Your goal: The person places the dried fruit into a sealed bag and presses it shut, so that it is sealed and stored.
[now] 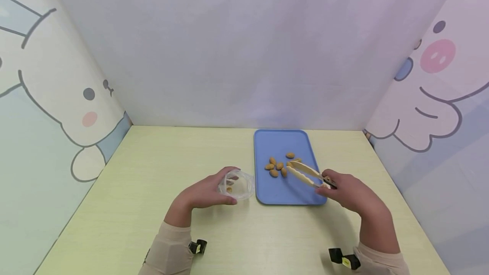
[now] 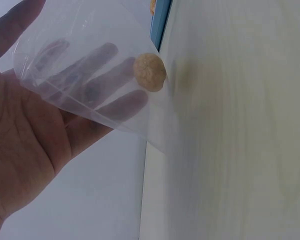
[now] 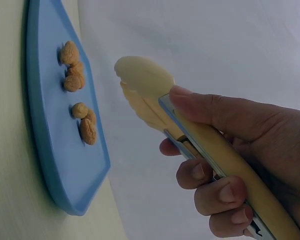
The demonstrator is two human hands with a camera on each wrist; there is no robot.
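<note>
My left hand grips a clear plastic cup from its left side, just left of the tray. One brown, wrinkled nut lies inside the cup, and the fingers show through its wall. In my right hand is a pair of tongs with cream-coloured tips, held over the tray. Several more nuts lie grouped on the blue tray. From the head view the tong tips overlap nuts near the group; the right wrist view shows them raised above the tray, with no nut visible between them.
A pale wood-grain table carries the tray towards its back right. A plain light curtain closes off the back, and cartoon-printed panels stand along both sides.
</note>
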